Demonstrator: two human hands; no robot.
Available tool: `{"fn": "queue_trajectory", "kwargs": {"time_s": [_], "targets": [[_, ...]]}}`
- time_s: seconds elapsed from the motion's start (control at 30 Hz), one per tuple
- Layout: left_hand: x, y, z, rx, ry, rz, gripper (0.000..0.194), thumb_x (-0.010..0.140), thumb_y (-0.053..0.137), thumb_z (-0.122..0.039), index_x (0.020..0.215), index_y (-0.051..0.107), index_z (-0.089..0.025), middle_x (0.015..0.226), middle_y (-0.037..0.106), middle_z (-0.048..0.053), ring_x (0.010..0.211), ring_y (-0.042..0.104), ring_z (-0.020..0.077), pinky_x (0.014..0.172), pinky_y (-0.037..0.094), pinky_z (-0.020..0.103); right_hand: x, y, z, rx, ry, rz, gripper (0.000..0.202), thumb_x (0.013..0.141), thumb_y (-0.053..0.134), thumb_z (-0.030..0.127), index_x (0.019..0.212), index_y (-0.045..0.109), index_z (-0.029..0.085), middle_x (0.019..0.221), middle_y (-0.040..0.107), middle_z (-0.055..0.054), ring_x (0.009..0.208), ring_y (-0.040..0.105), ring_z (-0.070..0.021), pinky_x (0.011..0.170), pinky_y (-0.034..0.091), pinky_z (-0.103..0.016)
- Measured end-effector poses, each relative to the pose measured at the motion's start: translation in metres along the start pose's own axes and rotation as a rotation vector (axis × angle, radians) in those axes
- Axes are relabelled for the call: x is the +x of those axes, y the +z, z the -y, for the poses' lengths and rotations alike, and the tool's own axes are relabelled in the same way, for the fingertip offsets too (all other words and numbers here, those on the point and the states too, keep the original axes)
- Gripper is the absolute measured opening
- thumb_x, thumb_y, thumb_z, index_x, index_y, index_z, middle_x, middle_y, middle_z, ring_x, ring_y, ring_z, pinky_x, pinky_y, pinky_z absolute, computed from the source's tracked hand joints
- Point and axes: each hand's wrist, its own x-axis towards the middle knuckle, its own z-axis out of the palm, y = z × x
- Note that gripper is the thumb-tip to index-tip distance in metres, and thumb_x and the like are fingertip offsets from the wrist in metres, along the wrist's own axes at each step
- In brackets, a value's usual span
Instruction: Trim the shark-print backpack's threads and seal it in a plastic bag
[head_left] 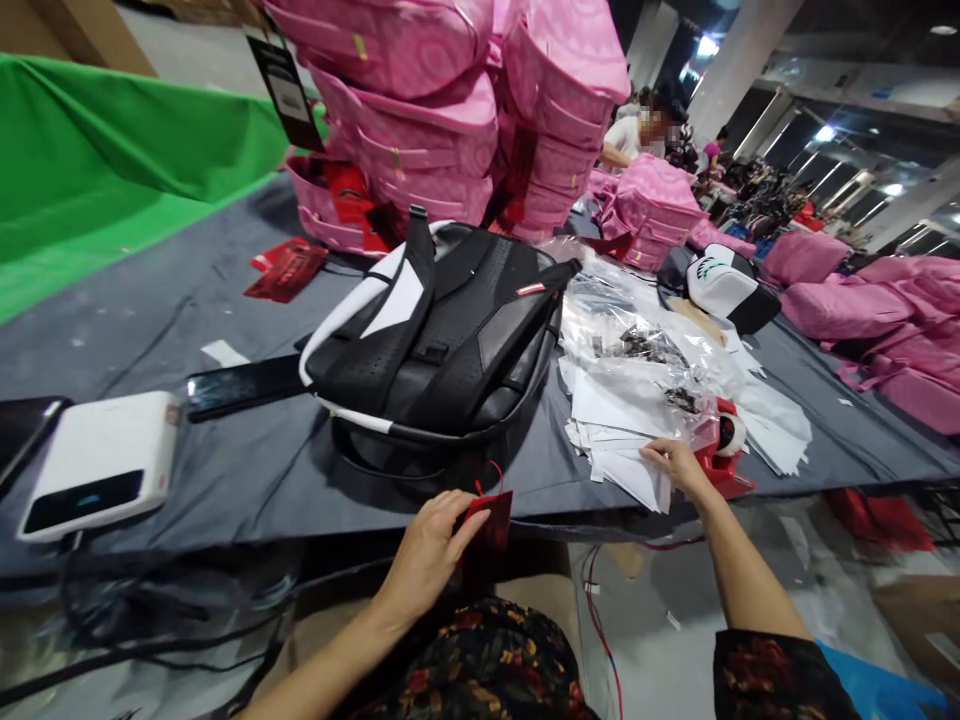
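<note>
A red hang tag point(495, 515) with a thin red string is pinched in my left hand point(431, 545), at the table's front edge. My right hand point(676, 465) reaches over a stack of white paper sheets point(619, 440), thumb and fingers close together at their edge; whether a sheet is between them I cannot make out. Just beyond my left hand a black and white backpack point(442, 340) lies with its straps facing up. A red tape dispenser point(724, 455) stands right beside my right hand. Clear plastic bags point(637, 320) lie over the sheets.
Pink backpacks point(420, 120) are piled high at the back, and more pink bags point(862, 300) lie on the right. A white power bank point(105, 465) and a phone point(244, 388) are on the left. Red tags point(285, 270) lie behind them. A person point(637, 130) stands farther back.
</note>
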Motion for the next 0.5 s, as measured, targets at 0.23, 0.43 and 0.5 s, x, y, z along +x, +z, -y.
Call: {"fn": "queue_trajectory", "kwargs": {"time_s": [0.23,0.43,0.5], "targets": [[-0.008,-0.017,-0.005,0.48,0.38,-0.226,0.038,0.1,0.047,-0.04,0.119,0.064,-0.012,0.102,0.069,0.013,0.089,0.064,0.0262,0.078,0.052,0.039,0.005,-0.013,0.022,-0.136,-0.096,-0.246,0.059,0.088,0.047,0.071,0.064,0.059,0.02,0.068,0.056,-0.006,0.071,0.049,-0.0198,0.071,0.037,-0.032],[0.009,0.003,-0.046,0.179,0.641,-0.118,0.043,0.097,0.058,-0.028,0.138,0.05,-0.017,0.128,0.061,0.012,0.118,0.057,0.022,0.103,0.046,0.035,-0.043,-0.011,0.074,-0.128,-0.193,-0.489,0.05,0.1,0.038,0.059,0.074,0.055,0.02,0.072,0.056,-0.005,0.071,0.052,-0.0179,0.071,0.041,-0.029],[0.024,0.019,-0.062,-0.055,0.565,0.064,0.07,0.09,0.068,-0.042,0.149,0.037,-0.02,0.148,0.048,0.015,0.135,0.045,0.0255,0.113,0.039,0.041,-0.064,-0.004,0.1,-0.107,-0.219,-0.468,0.044,0.102,0.04,0.051,0.075,0.054,0.02,0.062,0.049,0.001,0.056,0.046,-0.0125,0.057,0.038,-0.023]]}}
